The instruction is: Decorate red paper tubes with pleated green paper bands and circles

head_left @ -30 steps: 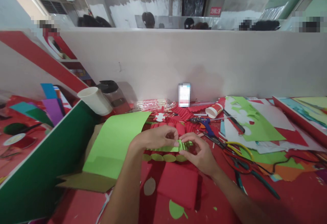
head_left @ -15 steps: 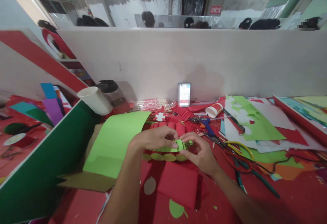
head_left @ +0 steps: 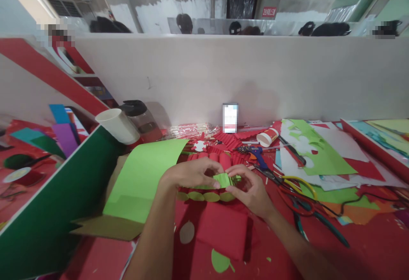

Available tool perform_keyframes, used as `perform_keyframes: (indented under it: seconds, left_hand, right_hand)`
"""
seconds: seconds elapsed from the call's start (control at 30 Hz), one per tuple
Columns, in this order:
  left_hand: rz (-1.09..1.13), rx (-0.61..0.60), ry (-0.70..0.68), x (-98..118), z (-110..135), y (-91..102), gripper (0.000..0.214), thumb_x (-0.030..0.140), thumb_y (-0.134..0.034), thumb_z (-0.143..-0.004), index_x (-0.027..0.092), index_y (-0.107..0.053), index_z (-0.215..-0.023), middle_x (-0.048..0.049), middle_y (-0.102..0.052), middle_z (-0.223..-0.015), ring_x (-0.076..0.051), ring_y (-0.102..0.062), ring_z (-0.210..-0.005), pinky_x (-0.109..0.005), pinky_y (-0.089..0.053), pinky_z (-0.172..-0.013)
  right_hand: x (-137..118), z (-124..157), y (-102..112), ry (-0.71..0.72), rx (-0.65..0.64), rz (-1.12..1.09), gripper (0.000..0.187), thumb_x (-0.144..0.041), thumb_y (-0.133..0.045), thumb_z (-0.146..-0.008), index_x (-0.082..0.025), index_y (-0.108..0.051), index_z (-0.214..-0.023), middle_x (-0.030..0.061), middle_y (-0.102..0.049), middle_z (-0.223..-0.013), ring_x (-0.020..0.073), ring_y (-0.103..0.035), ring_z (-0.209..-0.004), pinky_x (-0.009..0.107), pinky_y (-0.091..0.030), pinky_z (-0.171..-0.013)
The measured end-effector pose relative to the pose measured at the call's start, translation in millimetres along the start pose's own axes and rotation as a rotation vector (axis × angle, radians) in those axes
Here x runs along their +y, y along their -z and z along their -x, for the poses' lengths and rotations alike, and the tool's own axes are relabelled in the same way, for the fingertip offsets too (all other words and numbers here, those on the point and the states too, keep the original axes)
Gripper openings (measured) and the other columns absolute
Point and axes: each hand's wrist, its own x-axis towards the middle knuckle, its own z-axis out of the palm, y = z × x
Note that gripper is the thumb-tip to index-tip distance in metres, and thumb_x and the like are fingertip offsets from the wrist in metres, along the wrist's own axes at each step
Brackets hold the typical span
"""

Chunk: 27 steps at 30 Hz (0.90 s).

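Both of my hands pinch a small folded piece of light green paper point(head_left: 223, 180) over the middle of the table. My left hand point(head_left: 188, 173) grips its left end with thumb and fingers closed. My right hand point(head_left: 251, 188) holds the right end, fingers curled round it. Just below the piece lies a row of olive-green paper discs point(head_left: 204, 196). A folded red sheet point(head_left: 223, 229) lies nearer to me, under my wrists. Red paper rolls point(head_left: 212, 157) sit just behind my fingers.
A large light green sheet point(head_left: 143, 178) lies to the left on brown card. A white paper cup point(head_left: 117, 125) and a dark jar point(head_left: 140, 116) stand at the back left. Scissors point(head_left: 303, 212), a blue tool point(head_left: 258, 156), a glue tube point(head_left: 267, 137) and cut paper point(head_left: 319, 152) crowd the right side.
The green piece has been turned slightly between my fingers, with more of its flat face showing. Both hands stay in the same spot.
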Motion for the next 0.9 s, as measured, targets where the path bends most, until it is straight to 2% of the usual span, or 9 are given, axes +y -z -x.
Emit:
perform_keyframes:
  seconds: [0.23,0.37,0.57,0.9]
  left_hand:
    - [-0.019,0.018,-0.004,-1.2,0.1,0.7,0.014,0.031,-0.062,-0.084,0.017,-0.064,-0.085,0.0018,-0.054,-0.075,-0.013,-0.047,-0.070,-0.023,-0.037,-0.065]
    - [0.009,0.007,-0.001,-2.8,0.0,0.9,0.017,0.032,-0.062,-0.084,0.016,-0.063,-0.079,0.0036,-0.049,-0.068,-0.010,-0.042,-0.063,-0.023,-0.033,-0.058]
    - [0.050,0.009,0.020,0.1,2.7,2.0,0.015,0.031,-0.064,-0.081,0.016,-0.063,-0.079,0.0034,-0.052,-0.068,-0.010,-0.044,-0.063,-0.021,-0.034,-0.059]
    - [0.058,0.033,0.051,-11.5,-1.5,0.4,0.024,0.039,-0.061,-0.080,0.017,-0.058,-0.073,0.0045,-0.044,-0.062,-0.010,-0.035,-0.057,-0.023,-0.029,-0.054]
  right_hand:
    - [-2.4,0.4,0.0,0.000,-0.012,0.011,0.022,-0.017,-0.072,-0.078,-0.024,-0.064,-0.096,0.0054,-0.065,-0.104,0.0220,-0.061,-0.102,0.035,-0.048,-0.090]
    - [-6.9,0.2,1.2,0.015,-0.036,0.073,0.018,-0.018,-0.071,-0.080,-0.024,-0.067,-0.096,0.0061,-0.065,-0.107,0.0215,-0.061,-0.103,0.034,-0.047,-0.090]
    - [-8.5,0.3,1.5,0.019,-0.053,0.137,0.017,-0.018,-0.071,-0.081,-0.024,-0.069,-0.097,0.0057,-0.065,-0.108,0.0201,-0.061,-0.102,0.032,-0.046,-0.091]
    - [-7.2,-0.4,1.0,0.014,-0.041,0.158,0.018,-0.021,-0.070,-0.082,-0.025,-0.072,-0.099,0.0054,-0.066,-0.108,0.0196,-0.062,-0.103,0.031,-0.047,-0.092]
